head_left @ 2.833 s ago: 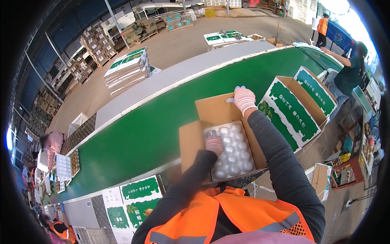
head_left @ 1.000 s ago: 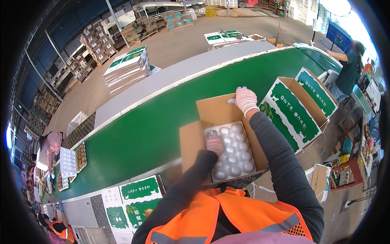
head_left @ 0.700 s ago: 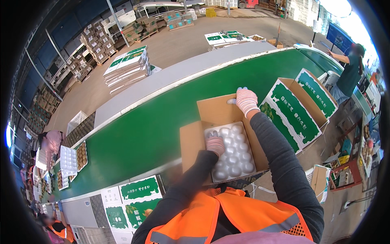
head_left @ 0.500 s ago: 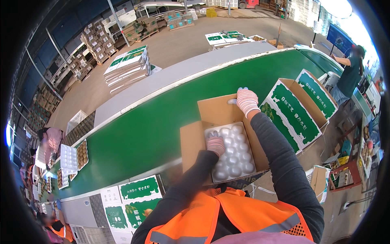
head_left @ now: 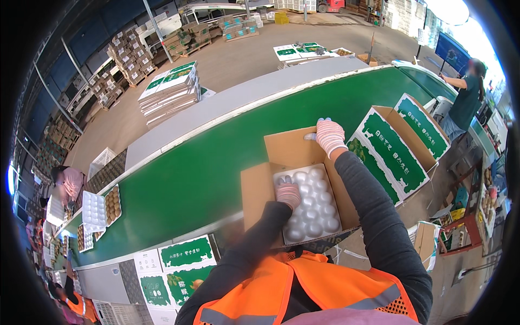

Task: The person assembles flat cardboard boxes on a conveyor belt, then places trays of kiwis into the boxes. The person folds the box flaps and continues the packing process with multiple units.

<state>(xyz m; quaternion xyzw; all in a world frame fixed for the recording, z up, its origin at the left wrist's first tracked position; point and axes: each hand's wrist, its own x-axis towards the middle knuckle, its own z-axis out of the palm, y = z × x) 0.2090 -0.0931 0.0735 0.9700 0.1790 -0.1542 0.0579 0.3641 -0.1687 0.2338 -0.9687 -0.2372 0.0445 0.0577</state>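
My left hand [head_left: 287, 192], in a striped glove, rests on a white bubbled foam tray [head_left: 310, 214] inside a brown cardboard box [head_left: 254, 201]; its fingers stretch over the top-left cups, holding nothing visible. My right hand [head_left: 329, 135], gloved alike, grips the upper flap of that box at its right corner. The box stands open at the near side of a green conveyor belt [head_left: 179, 179]. Just right of it, green-and-white printed boxes [head_left: 390, 151] stand open and angled, one behind another. Below and to the left lie flat printed cartons [head_left: 176, 276] in green and white.
Fruit trays [head_left: 112, 206] with white lids sit on the belt's left part. Co-workers bend there [head_left: 73, 184] and at the lower left [head_left: 76, 300]; another person [head_left: 468, 103] stands at the right beside a screen [head_left: 452, 54]. Stacked flat cartons [head_left: 168, 89] and palletised boxes [head_left: 130, 57] stand beyond.
My hands and the box have shifted very slightly rightward, keeping the same hold. Trays on the left belt have crept right. The co-workers have shifted posture; a person in orange at top right is no longer visible there.
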